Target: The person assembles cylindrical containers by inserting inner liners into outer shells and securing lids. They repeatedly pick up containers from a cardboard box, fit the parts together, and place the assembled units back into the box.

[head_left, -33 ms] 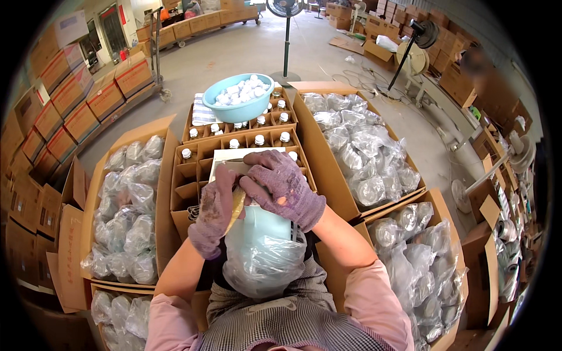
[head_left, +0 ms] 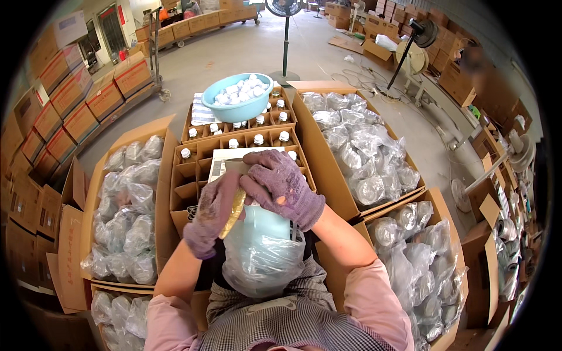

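Note:
A pale blue container (head_left: 266,233), with its lower part in a clear plastic bag (head_left: 263,269), stands upright against my front. My right hand (head_left: 284,187), in a worn purple-grey glove, curls over its top, and the fingers hide that end. My left hand (head_left: 215,210), gloved alike, is closed beside it and pinches a shiny gold strip (head_left: 235,213) whose kind I cannot make out. Both hands meet at the fingertips. Just beyond them lies a white box-like piece (head_left: 219,155) on a divided carton (head_left: 175,169) of white-capped bottles (head_left: 258,140).
A blue basin (head_left: 234,111) full of white caps rests on a farther bottle carton, beside a striped cloth (head_left: 203,111). Open cartons of plastic-bagged items flank me at left (head_left: 134,199) and right (head_left: 363,152). A standing fan (head_left: 285,41) is ahead; stacked boxes (head_left: 82,120) line the left.
My left hand has shifted slightly left and down, and more of the gold strip shows beside it. My right hand and the container have hardly moved.

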The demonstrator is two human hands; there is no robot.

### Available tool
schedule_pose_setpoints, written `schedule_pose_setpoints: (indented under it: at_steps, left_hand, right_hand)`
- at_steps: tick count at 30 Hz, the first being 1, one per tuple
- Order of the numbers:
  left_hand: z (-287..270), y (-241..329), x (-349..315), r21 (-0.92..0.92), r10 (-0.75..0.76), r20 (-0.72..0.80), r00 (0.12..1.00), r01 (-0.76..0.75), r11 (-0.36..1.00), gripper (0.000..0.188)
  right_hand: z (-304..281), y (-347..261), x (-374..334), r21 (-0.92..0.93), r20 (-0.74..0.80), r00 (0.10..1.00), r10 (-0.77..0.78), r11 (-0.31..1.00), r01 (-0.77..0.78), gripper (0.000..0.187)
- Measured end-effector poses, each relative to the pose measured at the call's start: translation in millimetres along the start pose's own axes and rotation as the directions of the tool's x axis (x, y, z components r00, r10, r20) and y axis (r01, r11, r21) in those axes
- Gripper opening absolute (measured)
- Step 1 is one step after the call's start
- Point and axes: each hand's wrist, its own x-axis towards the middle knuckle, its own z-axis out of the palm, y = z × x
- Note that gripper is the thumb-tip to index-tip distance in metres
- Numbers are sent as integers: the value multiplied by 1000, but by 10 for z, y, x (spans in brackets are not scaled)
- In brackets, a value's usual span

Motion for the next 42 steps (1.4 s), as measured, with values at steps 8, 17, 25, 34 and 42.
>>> schedule_pose_setpoints:
  at_steps: [8, 17, 25, 34, 42]
  left_hand:
    - [27, -88, -228, -64, 18, -31, 999, -20, 998, 25]
    - [-178, -406, -391, 483, 526, -81, 847, -429, 764, 28]
    - [-457, 62, 64, 647, 556, 421, 717, -667, 369, 42]
    - [-519, 305, 407, 625, 419, 676, 607, -773, 110, 31]
    - [-506, 477, 558, 651, 114, 687, 718, -678, 342, 31]
  right_hand:
    - [75, 49, -7, 182, -177, 983, 44, 983, -11, 18]
    - [20, 160, -128, 365, 3, 904, 428, 841, -400, 13]
    - [-37, 231, -21, 641, 304, 681, 667, 386, -664, 27]
    - [-20, 361, -22, 536, 275, 739, 615, 540, -649, 23]
    - [-16, 290, 25, 576, 319, 702, 637, 458, -677, 22]
